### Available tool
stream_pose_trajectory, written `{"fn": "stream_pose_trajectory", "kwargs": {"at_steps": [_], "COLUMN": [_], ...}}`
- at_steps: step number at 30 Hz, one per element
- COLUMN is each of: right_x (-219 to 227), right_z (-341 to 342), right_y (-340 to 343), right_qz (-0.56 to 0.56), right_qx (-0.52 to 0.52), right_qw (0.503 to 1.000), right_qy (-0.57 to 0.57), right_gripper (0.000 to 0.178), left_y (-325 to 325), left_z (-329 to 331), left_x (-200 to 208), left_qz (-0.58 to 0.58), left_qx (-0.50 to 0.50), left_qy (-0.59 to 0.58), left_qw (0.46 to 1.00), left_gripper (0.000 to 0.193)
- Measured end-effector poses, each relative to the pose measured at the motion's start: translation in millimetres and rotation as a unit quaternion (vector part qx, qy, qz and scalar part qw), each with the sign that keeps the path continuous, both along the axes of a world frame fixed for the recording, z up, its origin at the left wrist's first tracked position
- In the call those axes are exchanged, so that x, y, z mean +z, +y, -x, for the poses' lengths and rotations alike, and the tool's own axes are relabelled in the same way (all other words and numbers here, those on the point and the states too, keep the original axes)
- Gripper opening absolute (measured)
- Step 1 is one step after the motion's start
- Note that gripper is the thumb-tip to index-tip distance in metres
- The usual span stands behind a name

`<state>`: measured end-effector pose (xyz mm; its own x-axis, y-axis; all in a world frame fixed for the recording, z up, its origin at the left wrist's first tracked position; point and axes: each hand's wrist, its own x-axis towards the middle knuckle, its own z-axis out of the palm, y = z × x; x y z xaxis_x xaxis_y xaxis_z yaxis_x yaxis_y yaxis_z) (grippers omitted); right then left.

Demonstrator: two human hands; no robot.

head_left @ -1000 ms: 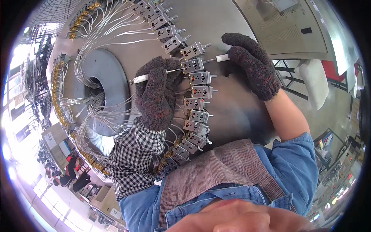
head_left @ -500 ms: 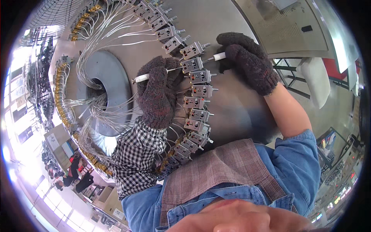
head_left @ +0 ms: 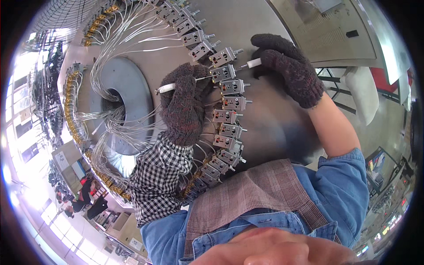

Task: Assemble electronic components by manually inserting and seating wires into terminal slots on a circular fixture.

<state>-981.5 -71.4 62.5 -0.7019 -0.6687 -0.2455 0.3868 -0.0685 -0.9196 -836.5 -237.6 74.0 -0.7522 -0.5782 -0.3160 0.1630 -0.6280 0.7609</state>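
My left hand (head_left: 183,108), in a dark knitted glove, is closed around a white-handled screwdriver (head_left: 166,88). Its thin shaft reaches the left side of a small metal box (head_left: 223,73) with round holes in its face. From the other side, my right hand (head_left: 291,73), gloved alike, grips a white-handled driver (head_left: 254,63) by its back end. That driver's metal shaft lines up with the stem on the box's right side; the exact contact is too small to tell. Similar metal boxes (head_left: 235,103) stand in a curved row above and below.
White wires (head_left: 128,44) run from the boxes to a grey ring-shaped hub (head_left: 126,75) on the round metal table (head_left: 269,123). Brass-coloured parts (head_left: 68,104) line the table's left rim. A white stool (head_left: 360,95) and a panelled cabinet (head_left: 329,33) are at the right.
The whole view has shifted slightly to the right. Both hands keep their tools at the same metal box, with little visible movement relative to it.
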Motion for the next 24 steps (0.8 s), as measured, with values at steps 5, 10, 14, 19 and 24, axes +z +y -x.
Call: {"fn": "stream_pose_trajectory", "kwargs": {"at_steps": [5,10,14,19,24], "right_x": [3,6,18,16,15], "right_z": [4,-4,1,2,1], "right_y": [4,-2,0,-2,-1], "right_qz": [-0.143,-0.07,-0.148,-0.146,-0.116], "right_qx": [0.046,-0.021,0.026,0.031,0.026], "right_qw": [0.977,0.997,0.987,0.986,0.991], "right_qy": [0.151,0.016,-0.062,-0.077,-0.069], "right_gripper": [0.023,0.022,0.023,0.025,0.025], "left_y": [-1,-3,-3,-2,-7], "left_z": [0,0,-1,1,-3], "left_x": [0,-4,2,1,-9], "left_qz": [0.001,0.018,0.001,0.048,0.065], "left_qx": [-0.002,-0.012,-0.05,-0.034,-0.054], "left_qy": [0.005,0.007,0.003,-0.001,-0.018], "left_qw": [1.0,1.0,0.999,0.998,0.996], "left_gripper": [0.017,0.019,0.019,0.018,0.026]}}
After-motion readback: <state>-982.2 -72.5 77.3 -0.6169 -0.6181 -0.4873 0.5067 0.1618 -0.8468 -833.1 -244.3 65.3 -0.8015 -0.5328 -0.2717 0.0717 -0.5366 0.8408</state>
